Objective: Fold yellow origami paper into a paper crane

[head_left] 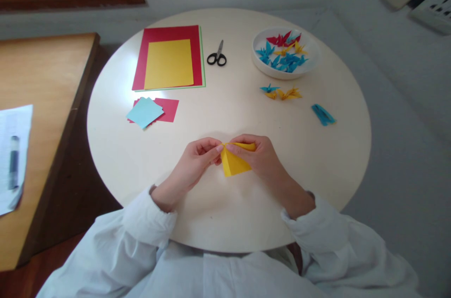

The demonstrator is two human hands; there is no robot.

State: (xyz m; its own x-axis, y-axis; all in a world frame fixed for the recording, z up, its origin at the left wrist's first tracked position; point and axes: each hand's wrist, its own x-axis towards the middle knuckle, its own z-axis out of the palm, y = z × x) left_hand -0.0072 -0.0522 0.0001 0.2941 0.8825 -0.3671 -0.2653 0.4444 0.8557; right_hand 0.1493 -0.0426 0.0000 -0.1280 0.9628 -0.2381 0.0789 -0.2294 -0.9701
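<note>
Two hands at work, and between them we have one yellow paper, right over the near half of the round worktop! Our left hand has its fingers pinched tight on the paper's upper left corner. Our right hand has the upper edge, thumb in front, fingers closed behind, and the two thumbtips come close together. A crease runs down near the paper's left side.

Beyond our left hand, small squares, pale blue lying over red. Behind those, big sheets, yellow on red, green peeking out at the edge. Just beside them, scissors, handles toward us. Over to the right, a white bowl holds blue, red and yellow cranes; loose cranes sit in front, blue pieces farther right.
</note>
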